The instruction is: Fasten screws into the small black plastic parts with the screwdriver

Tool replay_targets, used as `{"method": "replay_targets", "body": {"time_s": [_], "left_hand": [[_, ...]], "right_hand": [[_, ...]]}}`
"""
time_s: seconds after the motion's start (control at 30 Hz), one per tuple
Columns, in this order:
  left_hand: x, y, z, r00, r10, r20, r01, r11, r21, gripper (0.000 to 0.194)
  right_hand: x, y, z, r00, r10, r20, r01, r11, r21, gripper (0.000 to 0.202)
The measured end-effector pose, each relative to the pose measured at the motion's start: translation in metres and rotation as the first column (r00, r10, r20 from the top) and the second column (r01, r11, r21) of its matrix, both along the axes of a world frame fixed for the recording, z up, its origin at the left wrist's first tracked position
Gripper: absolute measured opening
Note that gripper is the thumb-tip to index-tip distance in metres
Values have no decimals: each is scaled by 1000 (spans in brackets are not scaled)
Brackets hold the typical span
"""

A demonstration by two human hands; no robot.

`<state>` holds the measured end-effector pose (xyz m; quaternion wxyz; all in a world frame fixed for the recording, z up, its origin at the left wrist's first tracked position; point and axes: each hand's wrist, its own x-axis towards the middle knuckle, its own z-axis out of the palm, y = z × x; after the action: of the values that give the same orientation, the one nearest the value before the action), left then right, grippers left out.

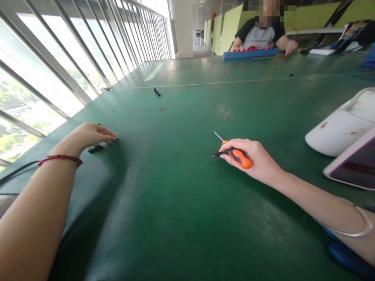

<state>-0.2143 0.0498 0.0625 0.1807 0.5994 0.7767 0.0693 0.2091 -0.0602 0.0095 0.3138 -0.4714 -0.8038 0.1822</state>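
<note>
My right hand is closed around a screwdriver with an orange and black handle; its thin metal shaft points to the upper left. Between thumb and forefinger the same hand also pinches a small black piece. On the left, my left hand is low at the table with its fingers together and pointing down. A tiny dark bit shows at its fingertips, too small to name. Just under that hand lies a black rectangular piece, partly covered by it.
The green table stretches far ahead. Another small black part lies farther back. At the right are a white rounded object and a pink-edged tablet-like device. Railings line the left. Across sits a person behind a blue tray.
</note>
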Motion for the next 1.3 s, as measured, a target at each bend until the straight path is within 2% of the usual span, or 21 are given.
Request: {"method": "replay_targets", "body": {"time_s": [0.37, 0.53, 0.67, 0.87, 1.1, 1.3], "left_hand": [[-3, 3, -3, 1000, 1, -30, 0, 1000, 23, 35], [3, 0, -1, 1000, 7, 6, -8, 1000, 21, 34], [3, 1, -2, 999, -15, -33, 16, 999, 29, 33], [1, 5, -4, 977, -124, -172, 124, 992, -12, 32], [11, 4, 2, 910, -257, -327, 243, 966, -83, 23], [7, 7, -2, 885, -346, -313, 313, 938, -151, 20]], "right_hand": [[0, 2, 0, 1000, 3, 2, -3, 1000, 4, 11], [0, 1, -1, 1000, 13, -1, -13, 1000, 1, 11], [0, 1, 0, 1000, 9, 1, -9, 1000, -1, 11], [0, 0, 0, 1000, 13, 2, -13, 1000, -7, 11], [0, -1, 2, 1000, 9, 11, -9, 1000, 0, 10], [0, 1, 1, 1000, 7, 17, -8, 1000, 20, 10]]}}
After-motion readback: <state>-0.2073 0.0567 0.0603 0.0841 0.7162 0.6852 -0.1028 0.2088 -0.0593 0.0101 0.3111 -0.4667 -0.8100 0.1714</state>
